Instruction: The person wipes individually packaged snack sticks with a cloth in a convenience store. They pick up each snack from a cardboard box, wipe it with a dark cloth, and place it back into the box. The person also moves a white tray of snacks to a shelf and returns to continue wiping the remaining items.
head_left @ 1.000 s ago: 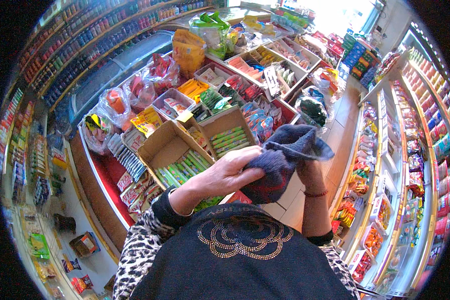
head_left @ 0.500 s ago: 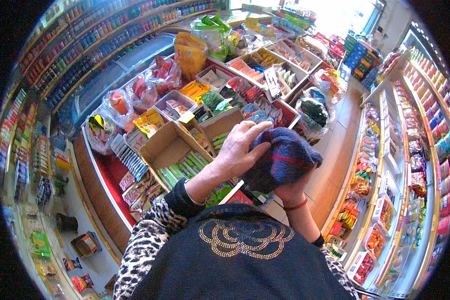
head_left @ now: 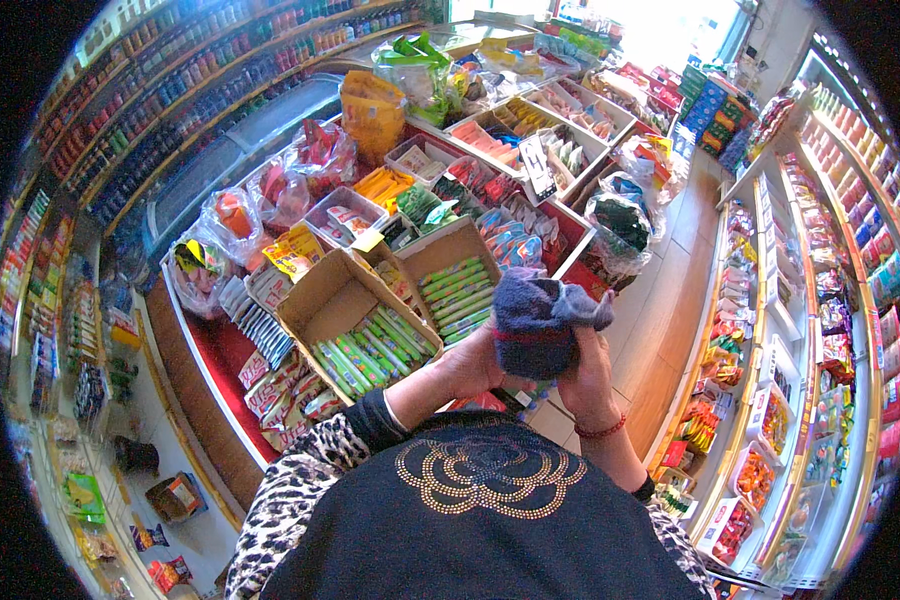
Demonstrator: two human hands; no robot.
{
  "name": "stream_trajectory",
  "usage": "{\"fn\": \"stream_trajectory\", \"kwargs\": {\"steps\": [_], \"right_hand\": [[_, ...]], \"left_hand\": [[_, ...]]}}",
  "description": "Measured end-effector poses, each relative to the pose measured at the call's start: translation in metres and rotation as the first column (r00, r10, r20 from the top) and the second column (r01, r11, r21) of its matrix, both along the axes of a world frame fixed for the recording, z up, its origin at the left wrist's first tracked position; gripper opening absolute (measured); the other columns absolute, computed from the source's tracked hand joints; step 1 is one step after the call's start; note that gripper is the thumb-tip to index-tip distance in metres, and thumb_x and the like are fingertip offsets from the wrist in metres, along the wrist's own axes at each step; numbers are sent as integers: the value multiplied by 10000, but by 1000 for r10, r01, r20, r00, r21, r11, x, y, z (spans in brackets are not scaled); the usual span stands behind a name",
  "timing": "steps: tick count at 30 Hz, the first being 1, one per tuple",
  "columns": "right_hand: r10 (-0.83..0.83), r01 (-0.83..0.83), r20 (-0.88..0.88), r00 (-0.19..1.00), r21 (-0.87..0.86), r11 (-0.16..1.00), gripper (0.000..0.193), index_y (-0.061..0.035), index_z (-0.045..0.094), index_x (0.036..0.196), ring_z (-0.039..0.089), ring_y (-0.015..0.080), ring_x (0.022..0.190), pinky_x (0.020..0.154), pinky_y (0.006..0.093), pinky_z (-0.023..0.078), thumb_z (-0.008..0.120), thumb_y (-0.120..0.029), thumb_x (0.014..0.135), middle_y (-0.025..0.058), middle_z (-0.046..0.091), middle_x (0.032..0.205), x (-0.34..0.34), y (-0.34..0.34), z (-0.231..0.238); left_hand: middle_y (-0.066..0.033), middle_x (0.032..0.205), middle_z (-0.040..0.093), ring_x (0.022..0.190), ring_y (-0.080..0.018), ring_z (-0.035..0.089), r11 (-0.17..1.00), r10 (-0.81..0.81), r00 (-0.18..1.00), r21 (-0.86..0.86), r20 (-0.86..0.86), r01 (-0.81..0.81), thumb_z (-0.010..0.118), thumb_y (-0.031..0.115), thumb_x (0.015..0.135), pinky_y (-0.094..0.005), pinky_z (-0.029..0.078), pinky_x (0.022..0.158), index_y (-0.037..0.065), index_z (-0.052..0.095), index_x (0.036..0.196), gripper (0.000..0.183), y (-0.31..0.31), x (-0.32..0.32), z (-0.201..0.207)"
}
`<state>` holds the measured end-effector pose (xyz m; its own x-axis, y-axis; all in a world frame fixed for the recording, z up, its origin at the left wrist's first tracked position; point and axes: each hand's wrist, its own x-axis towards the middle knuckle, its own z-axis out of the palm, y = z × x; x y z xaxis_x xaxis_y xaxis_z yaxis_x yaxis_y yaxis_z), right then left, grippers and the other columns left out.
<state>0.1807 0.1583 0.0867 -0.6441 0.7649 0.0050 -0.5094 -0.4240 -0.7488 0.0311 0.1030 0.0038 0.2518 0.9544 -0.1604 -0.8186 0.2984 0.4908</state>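
Note:
A bunched dark blue fuzzy cloth (head_left: 535, 340) with thin red stripes is held up in front of my chest, above the near end of the display table. My left hand (head_left: 473, 362) grips its left side, with most fingers hidden behind the folds. On the other side my right hand (head_left: 587, 378), a red bracelet at its wrist, is closed on the cloth's right edge. Just left of the cloth stand cardboard boxes; the larger box (head_left: 322, 290) holds green-wrapped sticks (head_left: 373, 350), and more green sticks (head_left: 460, 295) lie in the box beside it.
Packets and bags fill the red-edged table (head_left: 215, 345). A yellow bag (head_left: 372, 112) stands towards its far side. Shelves of snacks (head_left: 735, 430) line the right, past a tiled and wooden floor (head_left: 670, 335). Bottle shelves (head_left: 220, 70) stand at the far left.
My left hand has dropped from the top of the cloth to its left side. The cloth is more folded and compact, and the green sticks show more fully.

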Motion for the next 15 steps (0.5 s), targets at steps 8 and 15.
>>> {"fn": "stream_trajectory", "kwargs": {"steps": [8, 15], "right_hand": [[128, -157, -142, 982, -218, 963, 315, -70, 587, 1094, 624, 224, 925, 779, 394, 518, 506, -314, 911, 88, 645, 1050, 34, 30, -32], [-132, 122, 151, 980, 69, 990, 329, -41, 588, 1077, 617, 216, 927, 782, 371, 532, 510, -315, 913, 128, 623, 1049, 41, 16, -42]], "left_hand": [[-147, 1243, 543, 1151, -303, 514, 932, 362, 905, -56, 223, -358, 427, 413, 931, -476, 340, 1039, 51, 500, 1246, 485, -5, -12, 34], [-117, 1145, 584, 1000, -239, 594, 809, 587, 807, 80, -62, -582, 440, 330, 957, -399, 463, 915, 62, 489, 1208, 370, 0, -13, 68]]}}
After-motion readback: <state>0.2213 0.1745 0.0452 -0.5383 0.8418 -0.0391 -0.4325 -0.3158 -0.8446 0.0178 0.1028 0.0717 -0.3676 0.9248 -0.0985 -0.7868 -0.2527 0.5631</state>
